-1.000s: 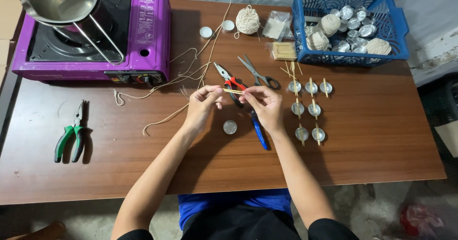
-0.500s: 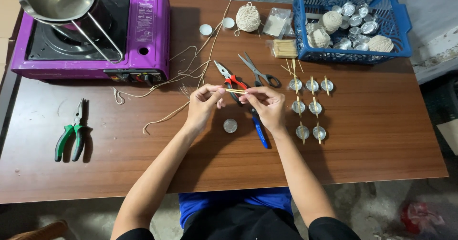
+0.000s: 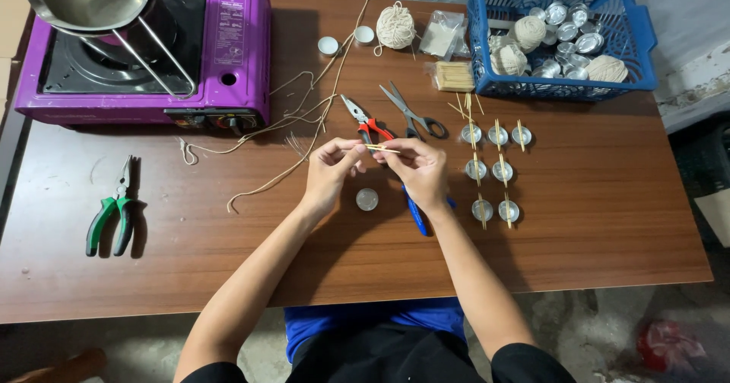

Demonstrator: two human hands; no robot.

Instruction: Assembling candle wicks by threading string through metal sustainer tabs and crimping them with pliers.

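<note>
Both hands pinching one thin wooden stick [image 3: 382, 149] btwn them, held level just above the table: left hand [image 3: 332, 171] has fingertips closed on one end, right hand [image 3: 418, 171] clamped on the other end, prob so it stays steady w/ both ends controlled. Can't tell if string is on the stick, too small. Right under, at 6 o'clock of the left hand, a small empty metal cup [image 3: 367, 199] sits alone, handy for the stick imo. Red-handled pliers [image 3: 365, 123] and scissors [image 3: 413, 114] at 12 o'clock, within reach. At 3 o'clock, rows of cups w/ sticks laid across [image 3: 493, 171], likely to prop wicks centred. Blue basket [image 3: 637, 41] of spare cups at 1, purple stove [image 3: 236, 48] w/ pot at 10, green pliers [image 3: 114, 216] way off at 9.
</note>
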